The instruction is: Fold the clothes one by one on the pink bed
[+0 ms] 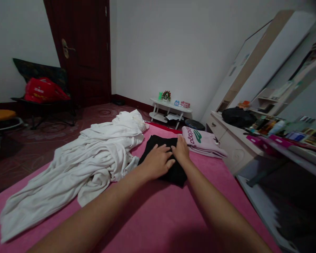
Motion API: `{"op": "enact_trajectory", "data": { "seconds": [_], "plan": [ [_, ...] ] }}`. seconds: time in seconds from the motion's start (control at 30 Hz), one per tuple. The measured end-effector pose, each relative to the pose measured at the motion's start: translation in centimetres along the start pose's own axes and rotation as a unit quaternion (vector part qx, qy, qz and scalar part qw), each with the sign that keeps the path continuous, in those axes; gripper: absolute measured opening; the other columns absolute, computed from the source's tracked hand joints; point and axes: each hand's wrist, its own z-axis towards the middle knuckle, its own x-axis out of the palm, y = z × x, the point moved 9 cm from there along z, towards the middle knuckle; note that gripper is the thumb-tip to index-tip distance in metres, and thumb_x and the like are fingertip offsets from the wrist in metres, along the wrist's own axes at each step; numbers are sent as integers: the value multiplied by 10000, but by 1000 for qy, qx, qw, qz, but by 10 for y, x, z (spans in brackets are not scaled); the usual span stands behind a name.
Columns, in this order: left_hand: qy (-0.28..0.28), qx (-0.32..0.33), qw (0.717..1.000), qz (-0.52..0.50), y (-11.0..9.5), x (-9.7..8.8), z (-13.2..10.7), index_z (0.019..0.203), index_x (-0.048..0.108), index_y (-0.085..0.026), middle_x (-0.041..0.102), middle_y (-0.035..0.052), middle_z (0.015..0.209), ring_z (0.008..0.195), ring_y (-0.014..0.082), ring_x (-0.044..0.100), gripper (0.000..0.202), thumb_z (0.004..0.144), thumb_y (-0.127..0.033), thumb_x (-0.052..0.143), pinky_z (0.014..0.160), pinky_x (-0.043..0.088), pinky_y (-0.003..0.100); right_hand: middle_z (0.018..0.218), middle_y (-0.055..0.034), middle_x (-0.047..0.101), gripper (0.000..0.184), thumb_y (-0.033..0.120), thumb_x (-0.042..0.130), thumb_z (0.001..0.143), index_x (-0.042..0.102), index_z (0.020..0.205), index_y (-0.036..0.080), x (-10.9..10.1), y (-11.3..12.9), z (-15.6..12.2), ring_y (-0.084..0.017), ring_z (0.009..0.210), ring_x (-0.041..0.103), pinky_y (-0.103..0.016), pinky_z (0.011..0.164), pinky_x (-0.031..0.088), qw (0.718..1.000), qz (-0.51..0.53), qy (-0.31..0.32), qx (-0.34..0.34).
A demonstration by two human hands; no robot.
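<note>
A folded black garment (158,143) lies on the pink bed cover (158,218), towards the far side. My left hand (157,162) rests flat on top of it with the fingers stretched out. My right hand (181,151) lies flat beside the left one, also pressing on the black cloth, its fingers extended towards a folded pink garment (202,140) with green lettering just beyond. A large crumpled white cloth (79,165) sprawls across the bed to the left of both hands.
A white dresser (234,140) cluttered with bottles and a black bag (237,116) stands at the right of the bed. A low white table (171,109) sits by the far wall. A dark door (81,52), a chair holding a red bag (43,90) and an orange stool (1,115) are at the left.
</note>
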Motion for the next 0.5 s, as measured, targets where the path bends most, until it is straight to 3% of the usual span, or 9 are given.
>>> {"op": "enact_trajectory", "data": {
  "seconds": [0.1, 0.2, 0.37, 0.5],
  "plan": [
    [67, -48, 996, 16, -2, 35, -2, 1370, 469, -115, 409, 152, 1467, 1381, 291, 327, 512, 938, -380, 392, 1135, 237, 491, 1522, -77, 331, 513, 202, 420, 901, 410, 1414, 197, 31, 23, -12, -183, 1422, 230, -381, 1162, 168, 986, -36, 128, -104],
    [88, -111, 990, 15, 16, 64, -5, 1446, 362, -147, 267, 149, 1538, 1409, 348, 244, 600, 920, -432, 400, 1120, 215, 552, 1552, -25, 279, 467, 361, 335, 969, 406, 1423, 277, 60, 8, -24, -187, 1448, 155, -455, 1163, 111, 966, -43, 236, -97],
    [58, -136, 989, -30, 27, 71, -9, 1429, 397, -231, 274, 114, 1542, 1420, 372, 196, 576, 897, -450, 440, 1119, 131, 600, 1576, -42, 188, 535, 493, 385, 943, 379, 1438, 289, 68, -18, -20, -223, 1462, 53, -530, 1143, 6, 970, -33, 236, -50],
    [25, -137, 986, -87, 29, 66, -15, 1394, 442, -263, 308, 95, 1531, 1425, 361, 186, 551, 889, -479, 482, 1123, 84, 598, 1555, -40, 253, 484, 446, 364, 957, 427, 1410, 287, 57, -21, -30, -212, 1454, 131, -534, 1146, 66, 973, 6, 227, -37]
  ]
}}
